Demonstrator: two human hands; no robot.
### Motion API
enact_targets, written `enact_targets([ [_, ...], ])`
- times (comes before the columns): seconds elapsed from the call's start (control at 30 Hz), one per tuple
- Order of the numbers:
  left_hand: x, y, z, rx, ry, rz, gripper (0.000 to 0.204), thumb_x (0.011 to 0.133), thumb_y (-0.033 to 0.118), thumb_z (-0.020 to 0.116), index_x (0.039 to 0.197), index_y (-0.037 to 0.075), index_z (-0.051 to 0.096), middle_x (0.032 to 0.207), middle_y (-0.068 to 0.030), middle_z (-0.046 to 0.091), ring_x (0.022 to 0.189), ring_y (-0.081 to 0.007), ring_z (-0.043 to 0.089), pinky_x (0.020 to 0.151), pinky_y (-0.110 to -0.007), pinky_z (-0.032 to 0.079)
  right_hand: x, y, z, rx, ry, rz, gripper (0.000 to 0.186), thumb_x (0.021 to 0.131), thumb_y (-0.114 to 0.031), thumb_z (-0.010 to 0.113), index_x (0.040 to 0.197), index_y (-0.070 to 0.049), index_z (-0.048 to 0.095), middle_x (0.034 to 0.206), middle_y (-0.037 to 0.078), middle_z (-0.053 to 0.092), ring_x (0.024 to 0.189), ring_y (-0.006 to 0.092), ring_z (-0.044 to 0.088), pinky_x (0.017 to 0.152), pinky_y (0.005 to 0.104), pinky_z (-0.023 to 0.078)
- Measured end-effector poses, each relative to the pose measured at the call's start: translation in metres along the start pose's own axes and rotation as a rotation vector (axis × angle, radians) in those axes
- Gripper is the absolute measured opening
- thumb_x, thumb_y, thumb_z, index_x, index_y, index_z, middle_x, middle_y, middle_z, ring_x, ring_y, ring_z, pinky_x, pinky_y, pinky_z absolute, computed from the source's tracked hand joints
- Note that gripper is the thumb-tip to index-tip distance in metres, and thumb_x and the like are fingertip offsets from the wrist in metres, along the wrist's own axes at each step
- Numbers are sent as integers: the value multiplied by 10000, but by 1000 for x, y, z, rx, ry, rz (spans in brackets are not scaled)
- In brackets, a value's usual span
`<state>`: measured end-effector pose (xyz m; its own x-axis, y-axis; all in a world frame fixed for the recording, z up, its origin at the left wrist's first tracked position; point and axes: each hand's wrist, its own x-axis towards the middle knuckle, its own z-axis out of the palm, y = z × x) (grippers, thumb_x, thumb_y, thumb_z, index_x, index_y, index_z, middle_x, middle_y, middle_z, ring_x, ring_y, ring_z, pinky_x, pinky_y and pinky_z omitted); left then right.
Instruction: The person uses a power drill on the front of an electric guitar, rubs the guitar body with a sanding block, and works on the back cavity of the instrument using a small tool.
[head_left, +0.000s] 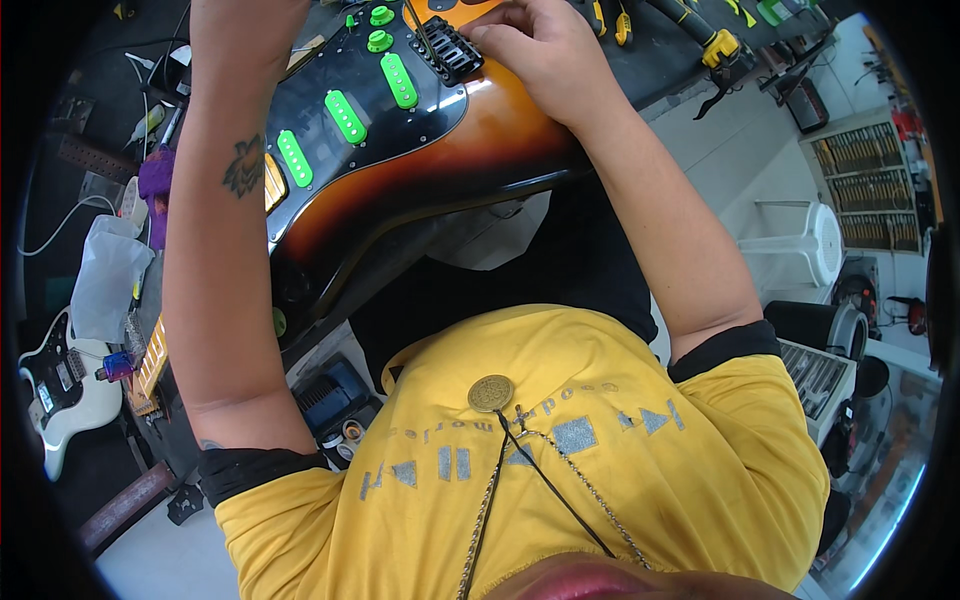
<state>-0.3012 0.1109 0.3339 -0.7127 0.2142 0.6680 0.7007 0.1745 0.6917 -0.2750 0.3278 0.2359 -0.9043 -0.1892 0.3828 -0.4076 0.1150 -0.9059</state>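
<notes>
An electric guitar (400, 190) with a dark-edged sunburst body lies in front of me. It has a black pickguard (330, 75), three green pickups (345, 117) and green knobs (380, 41). My right hand (535, 45) is at the black bridge (450, 50), its fingers curled and thumb tip against the bridge's right end. Whatever is between those fingertips is hidden. A thin metal rod (416, 25) rises from the bridge past the upper edge. Over the guitar's left side reaches my left arm; only the base of my left hand (250, 15) shows, its fingers beyond the upper edge.
Yellow-and-black hand tools (715, 45) lie on the dark bench at the upper right. A white guitar (65, 390) stands at the left, near a plastic bag (110, 275) and cables. On the right are a white stool (815, 245) and a wall rack (865, 185).
</notes>
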Motion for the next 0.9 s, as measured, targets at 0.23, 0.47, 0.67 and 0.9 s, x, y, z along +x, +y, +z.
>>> enact_targets([
  [0.23,1,-1,-3,-22,-44,19,286,941,182,825,1144,-8,758,930,-20,761,815,-65,680,738,-209,543,0,-1,0,5,-3,19,325,925,-37,673,1239,23,615,926,53,670,836,107,637,762,280,538],
  [0.47,0,7,6,-55,-69,33,335,922,158,837,1184,-23,734,1017,-35,735,902,-73,668,828,-227,556,0,2,-1,34,-14,11,334,924,-41,677,1246,19,609,926,49,668,832,104,635,756,275,535],
  [0.67,-3,8,12,-71,-38,25,207,937,72,783,1121,-14,742,958,-8,734,840,-52,658,768,-192,540,1,0,1,50,-20,45,330,927,-44,673,1244,19,607,928,52,673,836,105,640,761,272,535],
  [0.9,-6,8,9,-48,36,1,173,931,26,729,1102,16,755,931,8,736,741,-8,588,615,-158,408,0,2,-1,44,-11,24,332,925,-48,673,1244,19,611,913,48,670,824,101,634,749,271,532],
])
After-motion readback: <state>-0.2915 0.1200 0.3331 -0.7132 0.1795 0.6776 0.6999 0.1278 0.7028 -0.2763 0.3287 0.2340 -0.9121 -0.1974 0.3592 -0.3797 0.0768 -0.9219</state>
